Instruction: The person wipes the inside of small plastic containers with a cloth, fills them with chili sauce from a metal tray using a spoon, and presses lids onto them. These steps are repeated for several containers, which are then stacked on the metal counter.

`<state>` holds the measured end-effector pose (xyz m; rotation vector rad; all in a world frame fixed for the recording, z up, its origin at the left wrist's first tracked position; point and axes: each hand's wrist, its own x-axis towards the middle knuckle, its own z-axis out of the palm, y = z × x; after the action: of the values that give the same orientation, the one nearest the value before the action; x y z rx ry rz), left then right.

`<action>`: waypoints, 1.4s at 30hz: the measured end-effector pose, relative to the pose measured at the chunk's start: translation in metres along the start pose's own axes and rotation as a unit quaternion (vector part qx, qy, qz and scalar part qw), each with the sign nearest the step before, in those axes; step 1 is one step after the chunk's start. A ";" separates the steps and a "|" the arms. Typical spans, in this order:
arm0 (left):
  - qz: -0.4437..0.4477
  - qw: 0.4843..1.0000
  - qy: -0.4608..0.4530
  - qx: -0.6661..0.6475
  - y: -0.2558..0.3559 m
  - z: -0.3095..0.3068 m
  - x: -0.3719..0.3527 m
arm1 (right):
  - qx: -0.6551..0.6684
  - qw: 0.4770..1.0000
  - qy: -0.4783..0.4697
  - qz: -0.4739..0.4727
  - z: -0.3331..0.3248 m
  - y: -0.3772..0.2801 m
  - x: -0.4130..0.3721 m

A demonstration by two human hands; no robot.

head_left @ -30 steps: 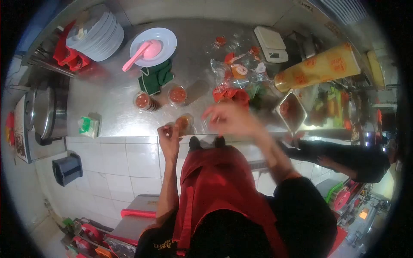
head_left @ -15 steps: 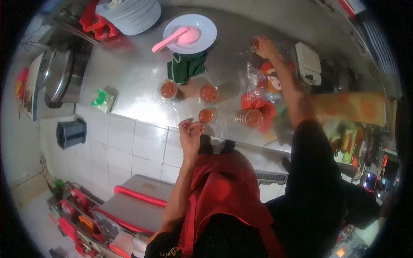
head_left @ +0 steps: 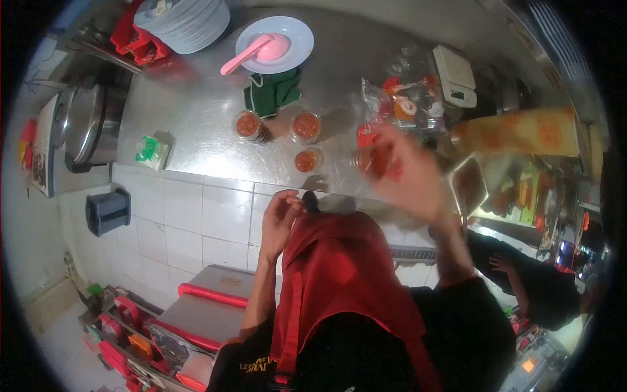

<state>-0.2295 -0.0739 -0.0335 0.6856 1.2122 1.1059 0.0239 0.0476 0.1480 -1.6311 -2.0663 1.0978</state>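
Observation:
My right hand (head_left: 411, 176), smeared by motion, is over the front edge of the steel table (head_left: 196, 111), partly covering a stack of cups (head_left: 372, 161) with red-orange contents. What it holds, if anything, cannot be made out. In front of the table edge, my left hand (head_left: 282, 212) has curled fingers and touches nothing that I can see. Three clear cups with red-orange contents stand on the steel: one at the left (head_left: 248, 124), one at the right (head_left: 305, 126) and a smaller-looking one (head_left: 307, 160) nearest my left hand.
Behind the cups lie a green cloth (head_left: 273, 91) and a white plate (head_left: 287, 32) with a pink scoop (head_left: 271, 48). Stacked plates (head_left: 189, 29) stand back left. Plastic packets (head_left: 408, 104) and a scale (head_left: 456, 75) are at the right. Another person (head_left: 542, 281) is at the far right.
My right hand has come back from the packets near the scale to the table's front edge. My left hand has drawn slightly toward me. The view has shifted a little.

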 end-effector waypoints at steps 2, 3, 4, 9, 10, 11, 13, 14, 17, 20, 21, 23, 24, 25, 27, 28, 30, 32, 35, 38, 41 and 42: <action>0.015 0.998 -0.063 -0.010 0.008 0.012 -0.005 | -0.077 0.988 0.061 -0.118 0.057 0.024 -0.027; 0.011 0.997 -0.082 -0.002 0.011 0.016 -0.006 | -0.051 0.994 0.047 -0.082 0.079 0.029 -0.034; 0.006 0.995 -0.102 0.007 0.013 0.019 -0.007 | -0.022 0.998 0.034 -0.045 0.100 0.033 -0.039; 0.082 0.966 -0.160 0.185 -0.022 0.009 0.016 | -0.060 0.993 0.098 -0.015 0.170 0.083 -0.022; 0.081 0.965 -0.166 0.187 -0.020 0.013 0.020 | -0.061 0.993 0.098 -0.002 0.178 0.090 -0.018; 0.104 0.958 -0.143 0.228 -0.018 0.019 0.024 | -0.061 0.993 0.101 0.000 0.184 0.096 -0.014; 0.156 0.941 -0.091 0.285 -0.022 0.030 0.033 | -0.057 0.989 0.137 -0.024 0.197 0.106 -0.009; 0.157 0.941 -0.091 0.285 -0.027 0.034 0.039 | -0.058 0.988 0.138 -0.024 0.202 0.111 -0.007; 0.222 0.889 0.042 0.398 -0.044 0.049 0.050 | -0.012 0.981 0.191 -0.036 0.214 0.121 -0.008; 0.224 0.892 0.071 0.387 -0.052 0.054 0.052 | 0.153 0.967 0.204 -0.008 0.216 0.125 -0.019; 0.224 0.892 0.072 0.386 -0.052 0.054 0.055 | 0.204 0.954 0.219 -0.006 0.216 0.125 -0.022; 0.187 0.904 0.052 0.380 -0.057 0.050 0.057 | 0.255 0.939 0.231 -0.003 0.224 0.133 -0.024; 0.187 0.904 0.051 0.380 -0.060 0.047 0.057 | 0.326 0.913 0.241 0.039 0.235 0.144 -0.020; 0.189 0.910 0.042 0.367 -0.062 0.046 0.059 | 0.395 0.880 0.250 0.080 0.235 0.145 -0.018; 0.195 0.916 0.025 0.351 -0.065 0.044 0.063 | 0.373 0.889 0.251 0.092 0.236 0.146 -0.017; 0.171 0.932 0.011 0.320 -0.058 0.044 0.060 | 0.351 0.896 0.249 0.104 0.233 0.145 -0.015; 0.145 0.947 -0.009 0.287 -0.057 0.045 0.059 | 0.331 0.902 0.261 0.090 0.248 0.165 -0.011; 0.129 0.962 -0.001 0.241 -0.062 0.046 0.063 | 0.311 0.909 0.268 0.074 0.241 0.159 -0.010; 0.131 0.963 0.000 0.237 -0.067 0.043 0.066 | 0.430 0.859 0.239 0.141 0.231 0.150 -0.014; 0.042 0.988 -0.002 0.146 -0.068 0.041 0.070 | 0.500 0.823 0.183 0.201 0.221 0.152 -0.010; -0.022 0.995 0.020 0.099 -0.067 0.043 0.074 | 0.505 0.816 0.156 0.234 0.214 0.147 -0.009; -0.030 0.995 0.040 0.089 -0.066 0.046 0.076 | 0.521 0.806 0.145 0.241 0.210 0.146 -0.008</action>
<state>-0.1686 -0.0206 -0.1091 0.7415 1.4029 0.9918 -0.0049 -0.0303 -0.0940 -1.5250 -0.5557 1.5840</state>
